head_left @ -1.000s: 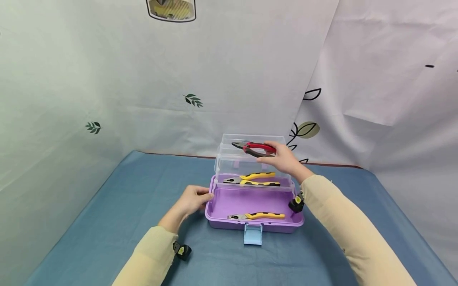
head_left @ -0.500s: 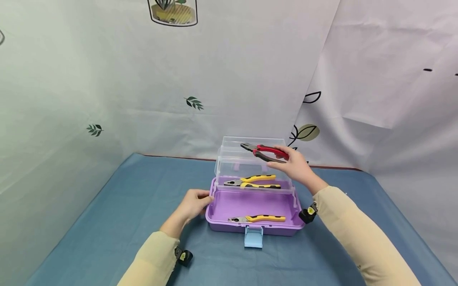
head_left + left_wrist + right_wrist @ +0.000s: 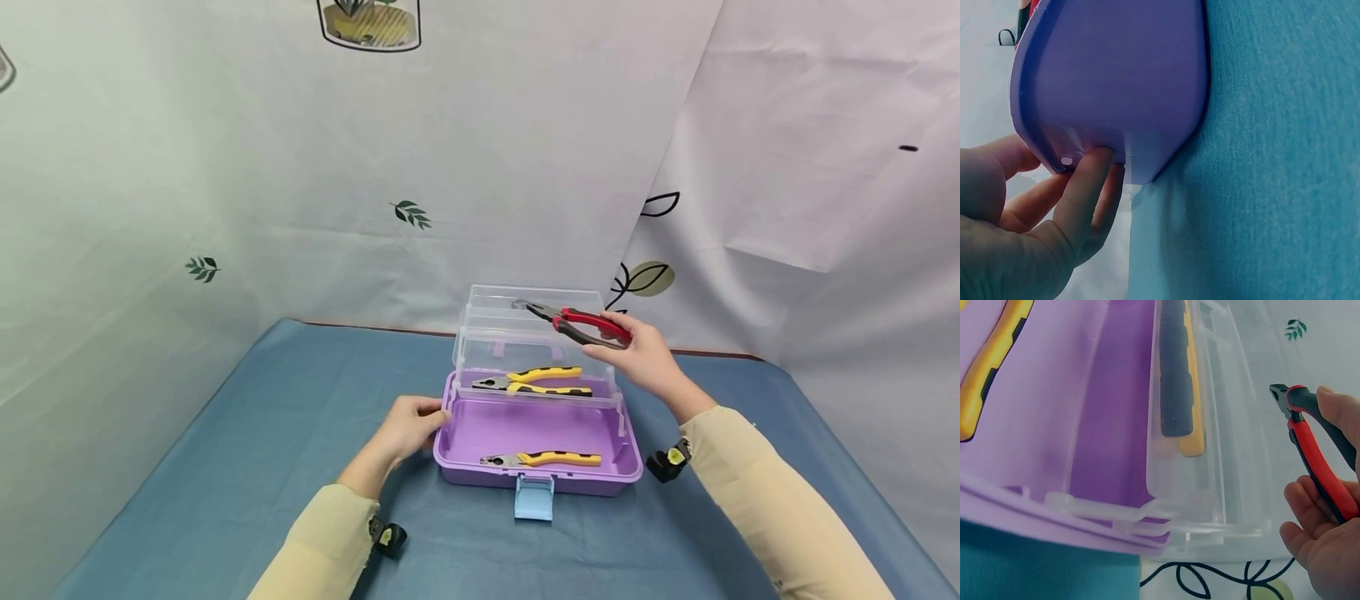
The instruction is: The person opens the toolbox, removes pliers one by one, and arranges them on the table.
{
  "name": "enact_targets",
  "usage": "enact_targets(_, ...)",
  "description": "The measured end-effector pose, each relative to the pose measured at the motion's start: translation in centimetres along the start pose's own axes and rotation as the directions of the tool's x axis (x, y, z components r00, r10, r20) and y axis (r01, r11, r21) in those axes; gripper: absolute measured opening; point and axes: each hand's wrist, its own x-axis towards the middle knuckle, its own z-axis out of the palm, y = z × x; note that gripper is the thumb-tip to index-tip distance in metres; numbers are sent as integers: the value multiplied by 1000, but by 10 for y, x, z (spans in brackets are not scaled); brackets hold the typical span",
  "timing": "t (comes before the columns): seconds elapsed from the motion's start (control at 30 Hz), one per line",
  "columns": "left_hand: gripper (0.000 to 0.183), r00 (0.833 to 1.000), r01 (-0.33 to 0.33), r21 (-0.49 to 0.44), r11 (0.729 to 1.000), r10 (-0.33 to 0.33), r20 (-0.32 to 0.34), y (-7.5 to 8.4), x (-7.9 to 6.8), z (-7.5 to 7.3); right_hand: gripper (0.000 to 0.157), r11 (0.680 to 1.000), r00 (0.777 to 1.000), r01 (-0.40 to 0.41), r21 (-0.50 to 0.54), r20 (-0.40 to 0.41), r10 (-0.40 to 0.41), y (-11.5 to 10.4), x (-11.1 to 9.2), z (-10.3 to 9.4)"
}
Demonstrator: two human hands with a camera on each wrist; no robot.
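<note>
Up in your right hand (image 3: 645,354), the red-and-black pliers (image 3: 587,317) sit gripped by the handles, raised near the right side of the clear tray (image 3: 480,354). Nose points left, long axis slanting across from your palm. Your left hand (image 3: 408,429), farther off, holds the left end of the purple box (image 3: 480,479); the left wrist view catches fingertips (image 3: 1101,157) on its outer wall, hidden from the head view.

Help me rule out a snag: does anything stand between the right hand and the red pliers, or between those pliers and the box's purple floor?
The right hand grips the red pliers, nothing between. Toward the purple floor, the clear tray may obstruct at the back; along the front lie yellow pliers.
</note>
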Motion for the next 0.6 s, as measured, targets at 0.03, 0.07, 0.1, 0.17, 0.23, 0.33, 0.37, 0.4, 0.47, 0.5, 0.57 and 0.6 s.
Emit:
enact_targets(0.03,30,1000,-1,0,1000,1,-1,0,0,0,85,1000,1000,-1,1,-1,1,1,-1,0)
enact_targets(0.07,30,1000,-3,1,1000,3,-2,0,0,0,84,1000,1000,-5,2,-4,5,3,-2,-1)
enact_targets(0.1,29,1000,-4,0,1000,4,-3,0,0,0,85,1000,1000,-10,4,-6,10,4,-2,-1)
enact_targets(0.17,30,1000,-6,1,1000,6,-3,0,0,1,85,1000,1000,-25,8,-11,25,6,-4,-1)
enact_targets(0.23,30,1000,-6,-4,1000,6,-4,0,0,1,84,999,999,-38,9,-19,38,8,-6,-1)
enact_targets(0.33,30,1000,-8,-5,1000,8,-5,0,1,1,83,999,998,-45,16,-32,45,11,-9,-1)
enact_targets(0.37,30,1000,-7,-10,1000,7,-6,0,1,1,83,999,998,-45,20,-35,46,12,-9,-1)
enact_targets(0.4,30,1000,-6,-12,1000,6,-5,0,1,1,82,999,998,-46,22,-38,47,12,-10,-1)
enact_targets(0.47,30,1000,-6,-15,1000,6,-4,0,1,1,83,998,998,-50,30,-45,52,13,-12,-2)
enact_targets(0.5,30,1000,-7,-15,1000,7,-4,0,1,1,83,998,997,-54,33,-48,56,13,-12,-2)
enact_targets(0.57,30,1000,-2,-20,1000,2,-3,0,2,1,84,998,997,-62,28,-54,63,13,-13,-2)
enact_targets(0.6,30,1000,-2,-19,1000,2,-4,-1,2,1,84,998,996,-63,25,-58,65,13,-14,-2)
